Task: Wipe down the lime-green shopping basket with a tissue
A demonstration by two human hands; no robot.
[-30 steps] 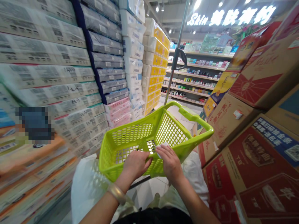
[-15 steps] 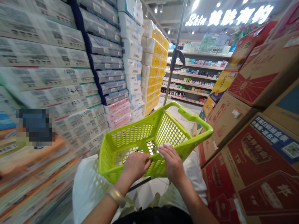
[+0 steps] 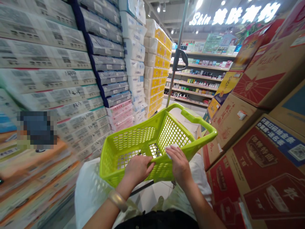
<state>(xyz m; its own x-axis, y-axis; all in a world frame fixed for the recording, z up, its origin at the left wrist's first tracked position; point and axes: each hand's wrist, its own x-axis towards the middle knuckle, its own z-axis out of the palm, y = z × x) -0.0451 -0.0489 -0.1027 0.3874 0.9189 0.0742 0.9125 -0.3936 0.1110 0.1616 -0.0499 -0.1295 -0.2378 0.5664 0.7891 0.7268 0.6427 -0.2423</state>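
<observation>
A lime-green plastic shopping basket (image 3: 133, 136) with perforated sides sits in front of me, tilted, with nothing lying in it. Its near rim is gripped by my left hand (image 3: 138, 168), fingers curled over the edge; a gold-coloured bangle (image 3: 118, 200) circles that wrist. Farther right on the same rim is my right hand (image 3: 179, 165), closed around a white cloth or tissue (image 3: 172, 148) pressed against the rim. Palms and part of the cloth are hidden. Beyond the basket rises a metal pole (image 3: 178, 35) with a dark grey handle (image 3: 180, 60).
Packs of paper goods (image 3: 52, 54) and yellow-white packs (image 3: 157, 73) are stacked high on the left. Cardboard cartons (image 3: 257, 73) and red boxes (image 3: 264, 159) line the right. Shelves of small products (image 3: 197, 76) stand at the back. White bags or cloth (image 3: 88, 194) flank the basket.
My right hand with the white cloth has slid a little to the right along the near rim. The left hand stays in place on the basket.
</observation>
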